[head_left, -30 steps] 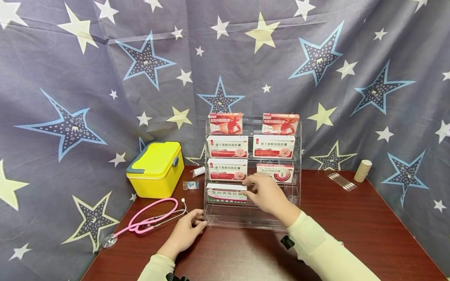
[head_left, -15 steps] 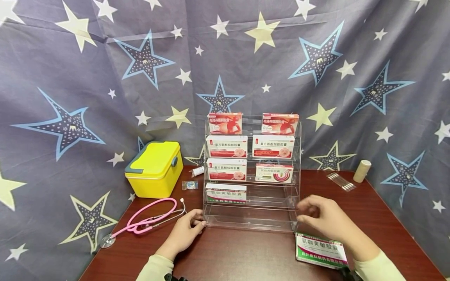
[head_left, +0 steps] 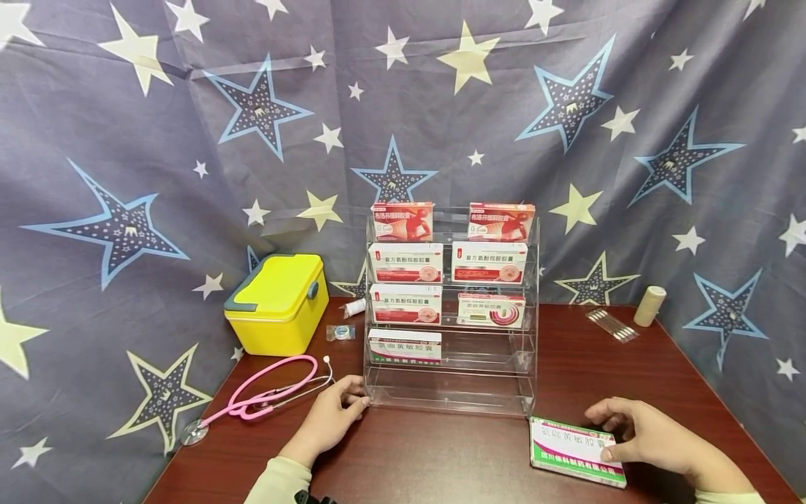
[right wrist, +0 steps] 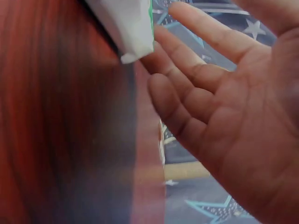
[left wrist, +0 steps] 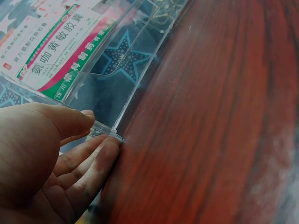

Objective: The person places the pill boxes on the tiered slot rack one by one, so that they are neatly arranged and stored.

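Note:
My left hand pinches the lower left front corner of a clear tiered display rack, thumb above and fingers below, as the left wrist view shows. On the table right of the rack lies a white, green and magenta medicine box, flat and slightly turned. My right hand is at that box's right end, thumb over its face and fingers extended beyond its far edge. In the right wrist view the fingers are loosely spread beside the box's white end. A similar medicine box stands in the rack's second tier from the bottom.
Red-and-white medicine boxes fill upper tiers. Left are a yellow case, a pink stethoscope, a small packet and a white tube. Back right are a pack of cotton swabs and a bandage roll.
My right hand has withdrawn from the rack's second-lowest tier and moved right and down to the medicine box on the table. My left hand stays at the rack's corner.

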`<control>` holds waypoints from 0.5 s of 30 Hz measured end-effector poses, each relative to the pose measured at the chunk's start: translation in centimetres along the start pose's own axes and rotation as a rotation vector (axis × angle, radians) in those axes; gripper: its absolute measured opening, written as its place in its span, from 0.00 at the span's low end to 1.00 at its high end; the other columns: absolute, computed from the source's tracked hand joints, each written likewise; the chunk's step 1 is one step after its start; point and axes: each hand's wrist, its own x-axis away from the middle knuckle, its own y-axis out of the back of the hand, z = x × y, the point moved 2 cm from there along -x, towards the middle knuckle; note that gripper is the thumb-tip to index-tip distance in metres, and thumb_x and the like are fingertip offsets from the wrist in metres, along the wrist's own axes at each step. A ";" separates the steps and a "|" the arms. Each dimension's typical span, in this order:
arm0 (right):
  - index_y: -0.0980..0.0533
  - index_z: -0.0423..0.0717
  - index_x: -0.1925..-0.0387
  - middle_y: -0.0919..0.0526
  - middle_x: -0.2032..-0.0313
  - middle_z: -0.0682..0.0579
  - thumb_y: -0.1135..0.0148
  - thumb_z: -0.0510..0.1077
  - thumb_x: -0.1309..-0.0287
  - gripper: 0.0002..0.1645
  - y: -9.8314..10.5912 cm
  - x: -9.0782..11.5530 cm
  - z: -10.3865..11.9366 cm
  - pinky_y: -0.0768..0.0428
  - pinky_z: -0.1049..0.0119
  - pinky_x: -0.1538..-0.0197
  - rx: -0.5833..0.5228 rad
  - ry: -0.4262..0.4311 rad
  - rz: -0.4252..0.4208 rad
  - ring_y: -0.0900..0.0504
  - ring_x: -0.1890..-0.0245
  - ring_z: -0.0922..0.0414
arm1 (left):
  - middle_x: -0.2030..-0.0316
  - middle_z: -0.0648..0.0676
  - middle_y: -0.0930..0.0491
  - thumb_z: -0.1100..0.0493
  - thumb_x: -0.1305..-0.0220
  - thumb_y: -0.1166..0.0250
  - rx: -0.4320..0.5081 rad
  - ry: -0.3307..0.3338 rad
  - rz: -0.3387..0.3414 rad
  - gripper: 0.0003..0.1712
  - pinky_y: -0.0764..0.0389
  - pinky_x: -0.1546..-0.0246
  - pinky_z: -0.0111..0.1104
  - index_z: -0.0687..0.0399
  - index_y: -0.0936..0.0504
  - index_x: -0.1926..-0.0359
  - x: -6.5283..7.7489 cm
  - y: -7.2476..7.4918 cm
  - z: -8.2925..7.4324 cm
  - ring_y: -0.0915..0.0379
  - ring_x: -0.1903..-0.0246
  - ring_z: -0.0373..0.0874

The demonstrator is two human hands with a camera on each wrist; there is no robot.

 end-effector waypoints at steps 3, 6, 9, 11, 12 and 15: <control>0.22 0.34 0.45 0.15 0.54 0.48 0.20 0.36 0.47 0.29 0.0 0.4 -0.6 0.18 0.65 0.63 0.024 0.040 0.017 0.19 0.61 0.58 | 0.56 0.54 0.15 0.65 0.30 0.30 0.003 0.006 -0.001 0.17 0.13 0.63 0.31 0.58 0.19 0.42 0.1 0.0 0.2 0.15 0.60 0.43; 0.22 0.35 0.45 0.16 0.57 0.53 0.19 0.37 0.49 0.30 0.0 0.7 -0.9 0.20 0.65 0.66 0.049 0.032 0.026 0.21 0.64 0.58 | 0.57 0.54 0.15 0.65 0.30 0.30 0.007 0.008 0.000 0.17 0.13 0.63 0.31 0.58 0.20 0.42 0.1 0.1 0.3 0.15 0.60 0.43; 0.21 0.36 0.46 0.18 0.61 0.57 0.19 0.37 0.50 0.30 0.0 0.9 -0.9 0.22 0.66 0.69 0.043 -0.003 0.035 0.23 0.67 0.58 | 0.57 0.55 0.15 0.65 0.30 0.30 0.014 0.005 0.006 0.17 0.13 0.64 0.31 0.58 0.20 0.42 0.1 0.0 0.3 0.15 0.60 0.44; 0.20 0.38 0.48 0.20 0.63 0.58 0.18 0.38 0.51 0.28 0.0 1.0 -0.9 0.24 0.67 0.71 0.040 -0.014 0.038 0.24 0.69 0.58 | 0.57 0.55 0.15 0.65 0.30 0.30 0.014 0.003 0.008 0.17 0.13 0.64 0.31 0.58 0.20 0.42 0.0 0.0 0.3 0.15 0.60 0.44; 0.19 0.39 0.49 0.20 0.64 0.58 0.18 0.38 0.52 0.27 0.0 1.0 -0.8 0.25 0.67 0.71 0.042 -0.017 0.036 0.24 0.69 0.58 | 0.57 0.55 0.15 0.65 0.30 0.30 0.013 0.002 0.008 0.17 0.13 0.64 0.31 0.58 0.20 0.42 0.0 0.0 0.3 0.15 0.60 0.44; 0.16 0.43 0.52 0.21 0.65 0.59 0.16 0.39 0.53 0.24 0.0 1.1 -0.8 0.26 0.67 0.72 0.068 -0.013 0.025 0.25 0.70 0.59 | 0.57 0.54 0.15 0.65 0.30 0.30 0.008 -0.002 0.007 0.17 0.13 0.64 0.31 0.58 0.20 0.42 -0.1 -0.1 0.3 0.15 0.60 0.44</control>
